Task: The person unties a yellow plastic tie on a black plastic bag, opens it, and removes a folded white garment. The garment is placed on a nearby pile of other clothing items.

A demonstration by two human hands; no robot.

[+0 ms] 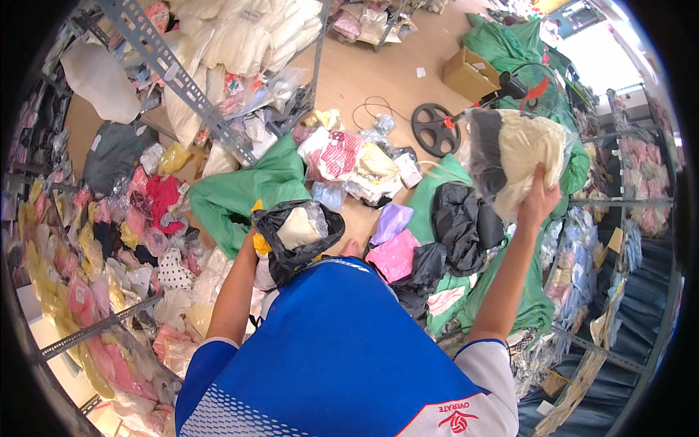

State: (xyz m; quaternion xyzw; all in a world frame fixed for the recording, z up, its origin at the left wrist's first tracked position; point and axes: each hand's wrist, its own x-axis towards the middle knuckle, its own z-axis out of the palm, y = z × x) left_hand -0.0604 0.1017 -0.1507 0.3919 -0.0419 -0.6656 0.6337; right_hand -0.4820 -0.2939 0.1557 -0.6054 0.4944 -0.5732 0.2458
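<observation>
My right hand [539, 195] is raised at the right, closed on the lower edge of a clear plastic packet [535, 149]. Folded inside it is cream and dark grey cloth. At the left, close to my body, my left hand [250, 246] grips the side of a black plastic bag [325, 241]; its fingers are mostly hidden by the bag. The bag's mouth gapes upward, and a cream packet [299, 227] shows within. Something yellow [261, 243] sticks out beside my left hand.
Green sacks [251, 191] lie around me. Packed clothes [346, 156] are heaped on the floor ahead, near a fan with a black round base [435, 130]. A cardboard box [470, 75] stands farther off. Metal shelving [175, 76] with clothes lines both sides. Black bags [466, 222] lie at right.
</observation>
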